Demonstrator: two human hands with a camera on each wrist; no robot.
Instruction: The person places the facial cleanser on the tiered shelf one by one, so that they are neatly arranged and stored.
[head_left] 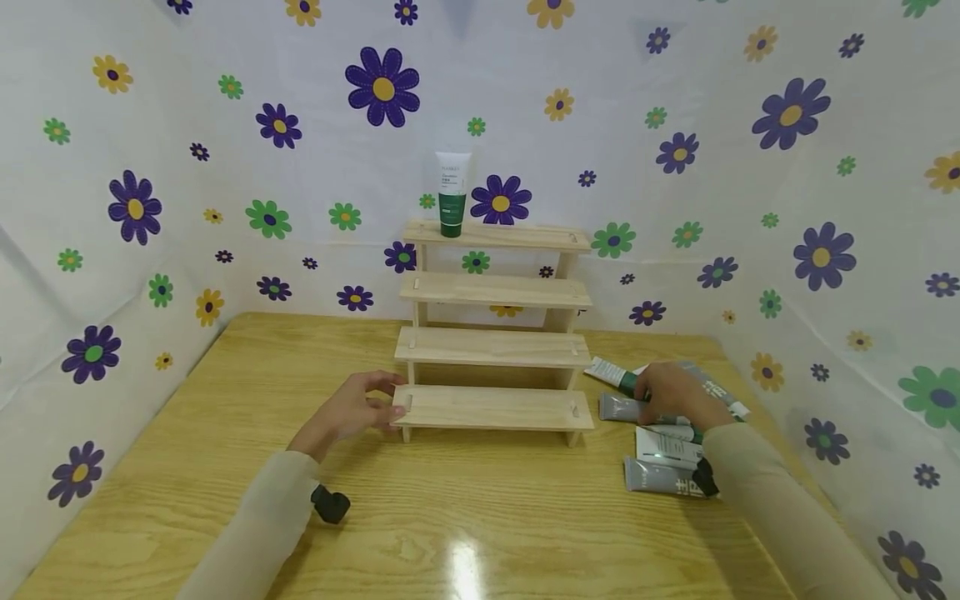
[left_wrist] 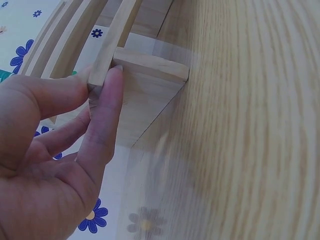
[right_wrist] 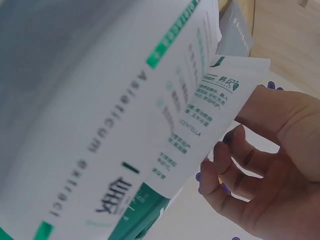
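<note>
A wooden four-step display stand [head_left: 495, 346] stands on the table. My left hand [head_left: 356, 408] pinches the left end of its lowest shelf board [left_wrist: 107, 57] between thumb and fingers. On the right, my right hand [head_left: 671, 392] reaches down among several squeeze tubes, its fingertips at a grey tube [head_left: 618, 408] and beside a white-and-green tube [head_left: 607, 372]. In the right wrist view, a white printed tube [right_wrist: 200, 120] hides the thumb side of that hand, and the other fingers are bent. Whether they grip anything is hidden.
One white-and-green tube [head_left: 452, 196] stands upright on the top shelf, left of its middle. Nearer the front right lie a white tube [head_left: 663, 448] and a grey tube [head_left: 652, 477]. Flower-printed sheets [head_left: 720, 167] enclose the wooden table [head_left: 420, 533] at the back and sides.
</note>
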